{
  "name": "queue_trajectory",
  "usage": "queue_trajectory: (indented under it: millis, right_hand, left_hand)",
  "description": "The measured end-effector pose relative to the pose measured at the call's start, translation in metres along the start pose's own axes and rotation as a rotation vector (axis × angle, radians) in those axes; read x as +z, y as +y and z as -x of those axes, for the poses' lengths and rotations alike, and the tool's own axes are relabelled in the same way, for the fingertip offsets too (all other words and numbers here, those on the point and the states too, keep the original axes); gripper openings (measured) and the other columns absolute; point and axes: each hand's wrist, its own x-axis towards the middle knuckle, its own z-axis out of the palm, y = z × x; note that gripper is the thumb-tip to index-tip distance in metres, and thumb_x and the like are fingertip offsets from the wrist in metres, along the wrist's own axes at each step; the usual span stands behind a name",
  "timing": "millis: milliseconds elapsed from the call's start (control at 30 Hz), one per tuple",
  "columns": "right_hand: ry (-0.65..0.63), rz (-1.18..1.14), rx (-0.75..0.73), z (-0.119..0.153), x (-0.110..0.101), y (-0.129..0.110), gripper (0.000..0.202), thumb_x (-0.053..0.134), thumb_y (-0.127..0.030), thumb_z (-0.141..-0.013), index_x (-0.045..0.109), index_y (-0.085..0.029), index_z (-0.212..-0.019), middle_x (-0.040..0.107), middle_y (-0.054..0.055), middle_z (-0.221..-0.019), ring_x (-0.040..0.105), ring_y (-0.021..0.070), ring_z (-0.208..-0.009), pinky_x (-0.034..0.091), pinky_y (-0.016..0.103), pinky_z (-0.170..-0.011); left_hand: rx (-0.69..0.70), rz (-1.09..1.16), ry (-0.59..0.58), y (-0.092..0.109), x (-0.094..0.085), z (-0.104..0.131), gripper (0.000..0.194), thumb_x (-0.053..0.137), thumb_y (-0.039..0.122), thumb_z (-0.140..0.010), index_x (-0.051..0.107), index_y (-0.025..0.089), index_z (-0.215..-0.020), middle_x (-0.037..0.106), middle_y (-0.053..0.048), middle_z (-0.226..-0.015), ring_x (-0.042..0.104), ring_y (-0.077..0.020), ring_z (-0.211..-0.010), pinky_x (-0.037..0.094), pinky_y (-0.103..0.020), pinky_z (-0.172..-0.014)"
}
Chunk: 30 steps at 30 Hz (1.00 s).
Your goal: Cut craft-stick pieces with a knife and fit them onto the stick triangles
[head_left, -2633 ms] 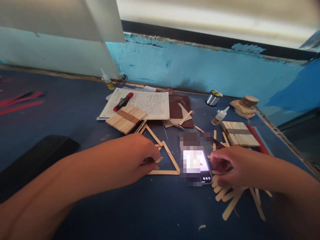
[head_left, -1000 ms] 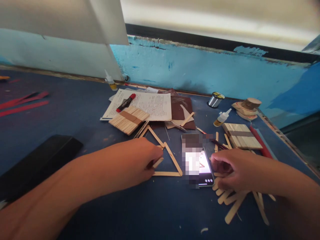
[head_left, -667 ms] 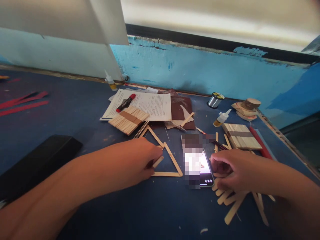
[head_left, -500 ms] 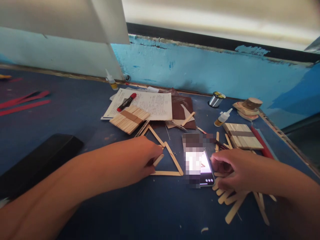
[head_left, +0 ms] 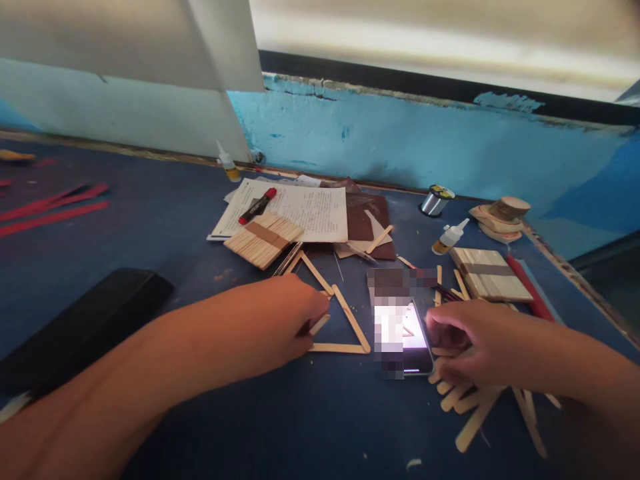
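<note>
My left hand (head_left: 295, 317) is closed on a short wooden stick (head_left: 319, 325), whose end pokes out past the fingers. Just beyond and below it lie craft sticks (head_left: 351, 319) joined at angles on the blue table. My right hand (head_left: 457, 340) has its fingers curled beside the lit phone (head_left: 419, 337), over a loose pile of craft sticks (head_left: 477, 420). Whatever its fingertips hold, if anything, is hidden. The phone lies flat between my two hands, its picture partly blurred out.
A banded stick bundle (head_left: 263, 240) and a red-capped marker (head_left: 257, 205) rest on papers (head_left: 320, 213). Another bundle (head_left: 490, 273), a glue bottle (head_left: 450, 237) and a wire spool (head_left: 437, 200) stand at right. A black case (head_left: 90, 320) lies left.
The whole view has shifted slightly, so things appear a little further right. Both hands keep nearly the same pose and place relative to the sticks and phone.
</note>
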Motion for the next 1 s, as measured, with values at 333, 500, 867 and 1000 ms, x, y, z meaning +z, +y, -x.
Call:
queue_trajectory:
  millis: [333, 500, 867, 1000]
  right_hand:
    - [0.024, 0.039, 0.0, -0.002, 0.001, 0.001, 0.02, 0.072, -0.043, -0.079, 0.065, -0.025, -0.087, 0.072, 0.002, -0.083, 0.066, 0.0209, -0.068, 0.036, 0.025, -0.051]
    - [0.056, 0.085, -0.025, -0.003, 0.0, 0.0, 0.016, 0.072, -0.036, -0.077, 0.066, -0.026, -0.088, 0.071, 0.001, -0.082, 0.064, 0.0197, -0.069, 0.038, 0.026, -0.053]
    - [0.029, 0.051, 0.006, -0.001, 0.0, 0.0, 0.017, 0.073, -0.036, -0.077, 0.065, -0.025, -0.087, 0.07, 0.001, -0.082, 0.064, 0.0191, -0.066, 0.036, 0.026, -0.051]
    - [0.052, 0.063, 0.0, -0.001, 0.0, -0.002, 0.017, 0.073, -0.035, -0.077, 0.066, -0.025, -0.088, 0.071, 0.001, -0.082, 0.065, 0.0181, -0.067, 0.036, 0.024, -0.051]
  left_hand:
    - [-0.016, -0.007, -0.067, -0.002, 0.008, -0.003, 0.012, 0.058, 0.021, -0.082, 0.068, 0.025, -0.078, 0.063, 0.0, -0.067, 0.056, -0.0151, -0.056, 0.042, -0.026, -0.056]
    - [-0.041, -0.052, -0.073, 0.0, 0.009, -0.004, 0.011, 0.057, 0.02, -0.081, 0.067, 0.024, -0.077, 0.062, -0.001, -0.068, 0.056, -0.0159, -0.055, 0.04, -0.026, -0.053]
    - [-0.027, -0.036, -0.058, 0.0, 0.012, -0.004, 0.013, 0.057, 0.016, -0.079, 0.068, 0.024, -0.077, 0.064, -0.002, -0.068, 0.058, -0.0163, -0.054, 0.04, -0.027, -0.054]
    - [-0.042, -0.082, -0.06, 0.0, 0.012, -0.005, 0.012, 0.057, 0.018, -0.079, 0.067, 0.024, -0.075, 0.061, -0.001, -0.065, 0.056, -0.0158, -0.052, 0.038, -0.026, -0.049]
